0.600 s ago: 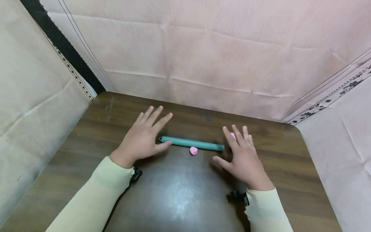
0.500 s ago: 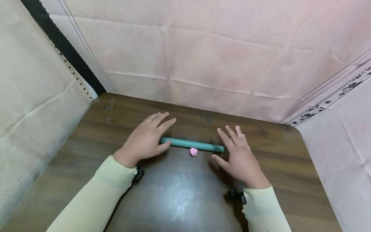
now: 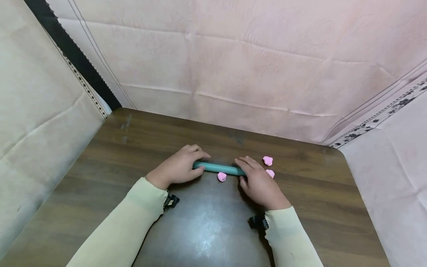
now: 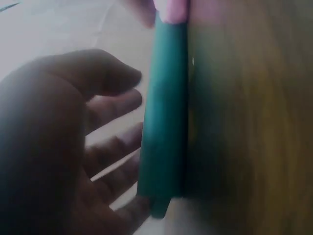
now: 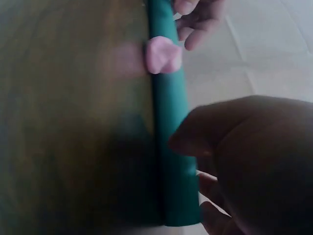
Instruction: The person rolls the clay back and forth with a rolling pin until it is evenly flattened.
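Note:
A teal rod [image 3: 220,168] with a small tab at its left end lies crosswise on the wooden table. My left hand [image 3: 178,166] is over its left end; in the left wrist view the fingertips reach the rod's upper edge and the thumb stops just short of it. At the other end my right hand [image 3: 261,185] holds the rod, fingers over the far side and thumb [image 5: 188,137] against the near side. A pink clay-like lump [image 3: 221,177] sits at the rod's near side, between the hands. Both rod ends are hidden by my hands in the head view.
Two more pink lumps, one farther back [image 3: 268,161] and one close beside my right hand [image 3: 270,173], lie on the table [image 3: 150,133]. Pale cloth [image 3: 213,66] hangs behind the far table edge and at both sides.
Both hands have come down and inward onto the rod, their spread fingers bending. My right hand has moved left, uncovering the two pink lumps beside it.

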Demonstrator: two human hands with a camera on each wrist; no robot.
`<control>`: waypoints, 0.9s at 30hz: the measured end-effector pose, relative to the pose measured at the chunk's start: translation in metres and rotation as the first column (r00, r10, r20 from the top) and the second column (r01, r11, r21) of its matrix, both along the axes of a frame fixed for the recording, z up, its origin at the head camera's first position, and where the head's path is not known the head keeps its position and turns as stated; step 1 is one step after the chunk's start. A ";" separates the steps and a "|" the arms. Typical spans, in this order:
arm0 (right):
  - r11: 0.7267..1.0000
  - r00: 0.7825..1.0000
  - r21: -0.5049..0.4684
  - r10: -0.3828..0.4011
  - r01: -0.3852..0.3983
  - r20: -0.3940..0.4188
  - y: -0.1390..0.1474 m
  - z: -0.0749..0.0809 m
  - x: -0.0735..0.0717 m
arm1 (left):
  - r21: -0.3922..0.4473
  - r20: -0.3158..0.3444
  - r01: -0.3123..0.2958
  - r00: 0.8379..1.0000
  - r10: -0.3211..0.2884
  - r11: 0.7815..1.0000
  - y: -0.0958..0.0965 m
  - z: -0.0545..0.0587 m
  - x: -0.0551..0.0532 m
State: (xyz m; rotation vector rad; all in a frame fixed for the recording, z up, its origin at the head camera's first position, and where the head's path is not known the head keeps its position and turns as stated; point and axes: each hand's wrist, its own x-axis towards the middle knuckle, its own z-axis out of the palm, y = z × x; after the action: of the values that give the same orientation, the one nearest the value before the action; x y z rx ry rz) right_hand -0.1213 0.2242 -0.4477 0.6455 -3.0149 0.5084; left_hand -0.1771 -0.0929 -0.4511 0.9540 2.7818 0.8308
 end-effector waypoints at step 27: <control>0.999 0.994 -0.019 -0.031 0.029 -0.102 -0.011 -0.012 -0.003 | -0.050 -0.188 0.014 0.982 -0.023 0.999 0.006 -0.021 0.001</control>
State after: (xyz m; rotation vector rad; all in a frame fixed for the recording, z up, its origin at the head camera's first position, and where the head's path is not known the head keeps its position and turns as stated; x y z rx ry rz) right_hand -0.1243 0.2136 -0.4600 0.6042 -2.9162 0.4849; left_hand -0.1766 -0.0868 -0.4717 1.1031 2.9297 0.7012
